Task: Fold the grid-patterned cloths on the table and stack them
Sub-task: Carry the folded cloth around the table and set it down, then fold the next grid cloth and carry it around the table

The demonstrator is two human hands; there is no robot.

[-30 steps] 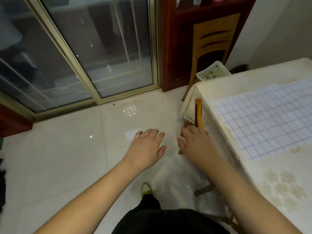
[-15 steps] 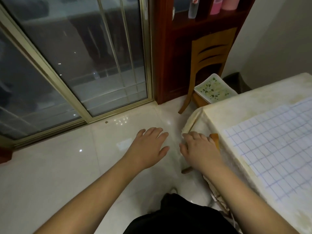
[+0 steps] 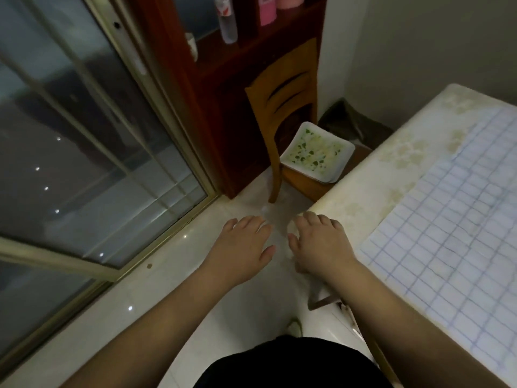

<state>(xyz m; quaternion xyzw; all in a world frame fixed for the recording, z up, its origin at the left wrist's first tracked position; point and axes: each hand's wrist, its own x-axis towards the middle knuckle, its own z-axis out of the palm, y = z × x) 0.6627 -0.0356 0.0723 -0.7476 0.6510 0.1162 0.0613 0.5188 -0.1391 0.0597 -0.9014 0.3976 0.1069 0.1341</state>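
Head view: flat, grid-patterned cloth [image 3: 453,233] lies on the cream counter [image 3: 372,177]; beside its corner, left hand [image 3: 240,247] and right hand [image 3: 321,247] hover flat, empty.

Dim, softly blurred, perhaps wide-angle-warped.

cloth [image 3: 453,247] on table [image 3: 372,191] at right | chair [image 3: 282,107] behind table | hands [image 3: 279,247] left of table

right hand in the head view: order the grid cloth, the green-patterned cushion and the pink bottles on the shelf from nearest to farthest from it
From the right hand:
1. Grid cloth, just to its right on the table.
2. Green-patterned cushion, ahead on the chair seat.
3. Pink bottles, farthest, up on the shelf at the top.
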